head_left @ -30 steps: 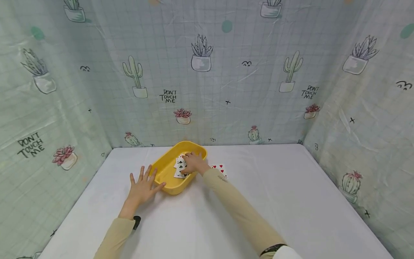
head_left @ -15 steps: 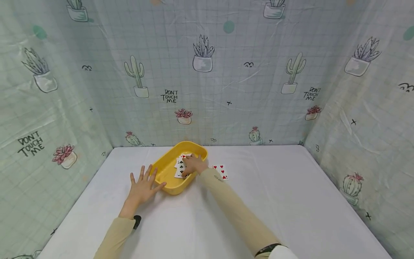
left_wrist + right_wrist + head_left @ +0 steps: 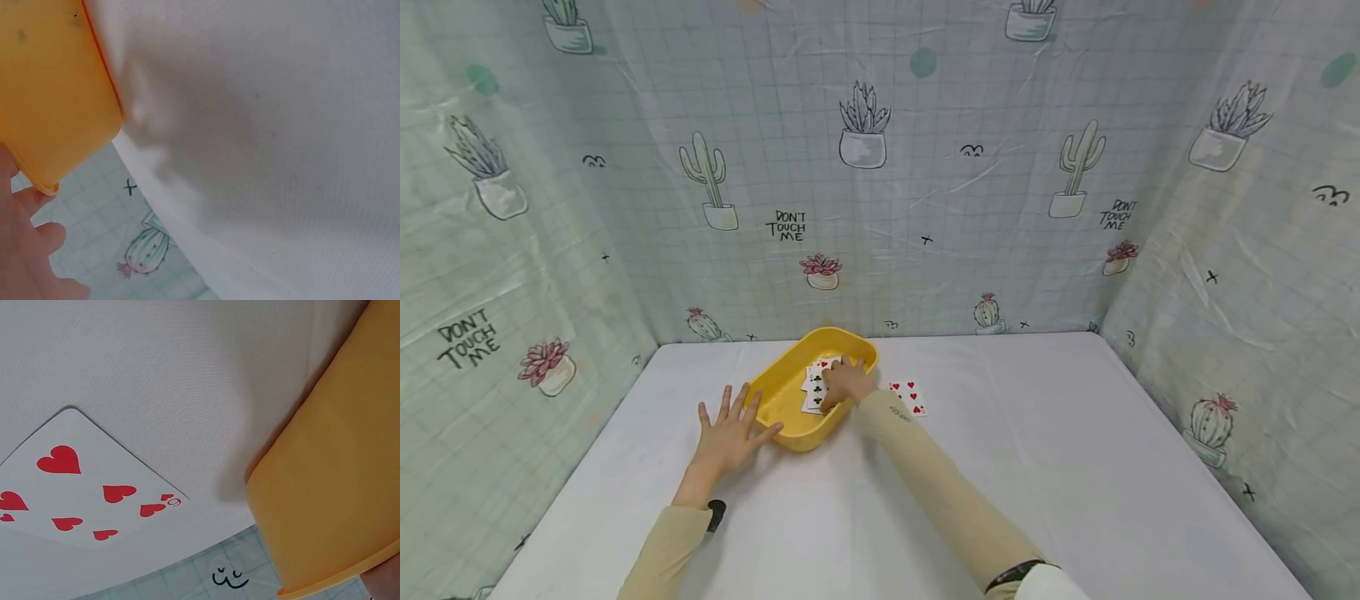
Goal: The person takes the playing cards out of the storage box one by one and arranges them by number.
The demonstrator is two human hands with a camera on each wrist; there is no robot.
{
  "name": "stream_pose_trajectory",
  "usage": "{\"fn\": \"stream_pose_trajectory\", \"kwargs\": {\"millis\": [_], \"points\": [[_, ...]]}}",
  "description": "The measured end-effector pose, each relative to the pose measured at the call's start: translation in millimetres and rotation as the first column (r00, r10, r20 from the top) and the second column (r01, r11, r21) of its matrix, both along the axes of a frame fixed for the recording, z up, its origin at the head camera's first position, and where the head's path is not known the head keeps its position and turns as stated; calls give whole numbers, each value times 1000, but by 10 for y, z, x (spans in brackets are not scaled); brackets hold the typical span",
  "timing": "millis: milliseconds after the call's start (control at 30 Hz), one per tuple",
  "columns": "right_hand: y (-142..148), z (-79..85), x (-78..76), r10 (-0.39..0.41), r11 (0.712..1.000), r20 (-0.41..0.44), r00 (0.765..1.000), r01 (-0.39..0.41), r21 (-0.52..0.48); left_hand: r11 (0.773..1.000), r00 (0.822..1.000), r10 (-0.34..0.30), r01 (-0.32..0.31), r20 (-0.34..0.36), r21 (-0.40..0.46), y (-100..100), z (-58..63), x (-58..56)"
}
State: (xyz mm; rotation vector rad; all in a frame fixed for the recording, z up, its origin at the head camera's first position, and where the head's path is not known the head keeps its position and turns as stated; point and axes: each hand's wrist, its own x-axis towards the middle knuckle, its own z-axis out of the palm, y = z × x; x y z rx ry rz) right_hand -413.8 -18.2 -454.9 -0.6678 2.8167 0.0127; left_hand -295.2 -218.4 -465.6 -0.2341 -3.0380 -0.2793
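Observation:
A yellow plastic tray (image 3: 784,398) sits slantwise near the back of the white table. Several playing cards (image 3: 817,380) lie overlapping inside it, clubs and a heart showing. My left hand (image 3: 727,440) has its fingers spread, touching the tray's near left side; in the left wrist view its fingers (image 3: 31,237) are by the rim. My right hand (image 3: 847,383) reaches over the tray's right side, fingers bent down onto the cards. Whether it pinches one is hidden. On the table just right of the tray lies a six of hearts (image 3: 81,481), face up.
The white-covered table (image 3: 1037,467) extends in front and to the right. Cactus-printed curtains (image 3: 880,208) rise behind and at both sides. A dark band (image 3: 717,515) is on the left wrist.
My right hand has shifted slightly down and its fingers are a little more bent over the cards. The left hand and the tray have stayed put.

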Motion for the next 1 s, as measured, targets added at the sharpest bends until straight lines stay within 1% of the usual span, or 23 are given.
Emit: {"fn": "stream_pose_trajectory", "kwargs": {"millis": [233,600,833,1000], "points": [[12,3,6,8,1000,-9,1000,-8,8,1000,1000,-6,6,9,5,0,6,-5],[1,36,24,-1,1000,-17,1000,1,-28,1000,1000,-3,3,13,3,2,25,1],[-13,79,52,19,999,-57,998,-21,-45,1000,1000,1,-1,21,5,-3,29,4],[-16,63,7,15,997,-80,997,-21,-73,1000,1000,8,-8,28,-12,3,45,6]]}}
